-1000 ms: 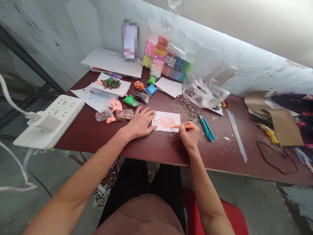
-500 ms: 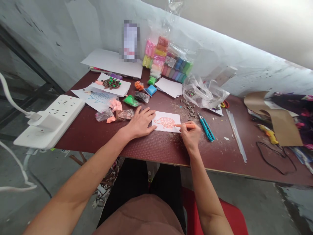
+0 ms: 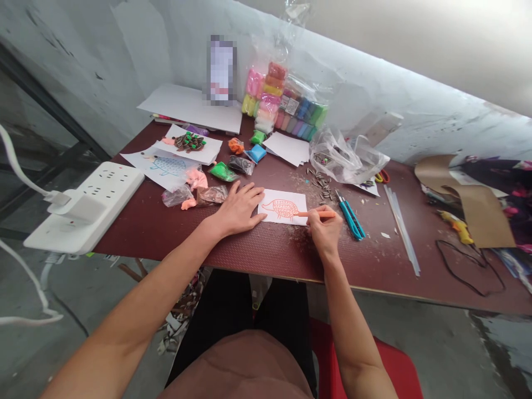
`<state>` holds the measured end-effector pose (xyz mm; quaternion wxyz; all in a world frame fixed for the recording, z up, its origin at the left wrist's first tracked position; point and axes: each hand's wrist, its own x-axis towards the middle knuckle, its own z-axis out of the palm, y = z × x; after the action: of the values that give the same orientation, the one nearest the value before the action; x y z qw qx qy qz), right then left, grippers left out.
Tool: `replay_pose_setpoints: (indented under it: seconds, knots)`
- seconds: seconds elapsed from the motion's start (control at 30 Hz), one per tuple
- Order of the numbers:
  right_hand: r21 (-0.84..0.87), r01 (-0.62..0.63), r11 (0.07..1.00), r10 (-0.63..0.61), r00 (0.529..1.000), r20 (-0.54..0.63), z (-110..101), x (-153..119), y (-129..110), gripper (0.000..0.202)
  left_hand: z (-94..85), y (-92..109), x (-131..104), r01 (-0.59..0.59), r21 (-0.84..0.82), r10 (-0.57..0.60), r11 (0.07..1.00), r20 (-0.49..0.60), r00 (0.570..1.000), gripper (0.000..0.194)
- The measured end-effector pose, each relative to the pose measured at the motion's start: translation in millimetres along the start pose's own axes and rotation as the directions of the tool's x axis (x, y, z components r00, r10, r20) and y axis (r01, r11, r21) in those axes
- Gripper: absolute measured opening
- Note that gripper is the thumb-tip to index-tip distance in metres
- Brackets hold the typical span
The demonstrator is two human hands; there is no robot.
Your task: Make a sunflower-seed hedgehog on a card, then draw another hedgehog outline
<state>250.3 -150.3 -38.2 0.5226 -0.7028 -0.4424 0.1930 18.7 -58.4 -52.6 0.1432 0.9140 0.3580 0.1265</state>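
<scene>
A small white paper card [image 3: 270, 195] lies on the dark red table, bearing an orange hedgehog drawing [image 3: 282, 207] with a pointed snout, short curved strokes and little legs. My left hand [image 3: 241, 208] rests flat, fingers spread, its thumb and fingertips at the card's left edge. In my right hand [image 3: 325, 230] is an orange marker [image 3: 313, 214], pinched between thumb and fingers. The marker's tip meets the right side of the drawing. Just right of that hand lies a teal utility knife [image 3: 351, 217]. Sunflower seeds [image 3: 323, 185] are scattered above the card.
Bagged clay [image 3: 223, 171], a seed-covered clay model [image 3: 190, 142] and a blue hedgehog drawing [image 3: 166, 168] lie left. A plastic bag [image 3: 351, 158], glue sticks [image 3: 402, 230] and a yellow glue gun [image 3: 457, 227] are right. A power strip [image 3: 89, 205] stands at the left edge.
My right hand and the orange marker have shifted very slightly right and down along the drawing's right side. My left hand stays in place.
</scene>
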Motion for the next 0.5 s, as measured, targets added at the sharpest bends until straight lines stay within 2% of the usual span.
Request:
replay_pose_setpoints:
  seconds: [0.23, 0.37, 0.5]
  knots:
    - [0.156, 0.044, 0.987, -0.018, 0.986, -0.166, -2.8, 4.3, -0.1, 0.024, 1.7, -1.0, 0.4, 0.008, 0.003, -0.008, 1.000, 0.014, 1.000, 0.057]
    - [0.118, 0.142, 0.983, -0.119, 0.976, -0.181, -0.1, 6.4, 5.6, 0.029, 0.8, -0.3, 1.2, 0.034, 0.004, -0.034, 0.999, 0.038, 0.999, 0.060]
    - [0.004, 0.208, 0.978, -0.204, 0.966, -0.159, 0.3, 8.7, 15.6, 0.031, 0.7, 0.2, 2.0, 0.054, 0.006, -0.054, 0.999, 0.042, 0.998, 0.061]
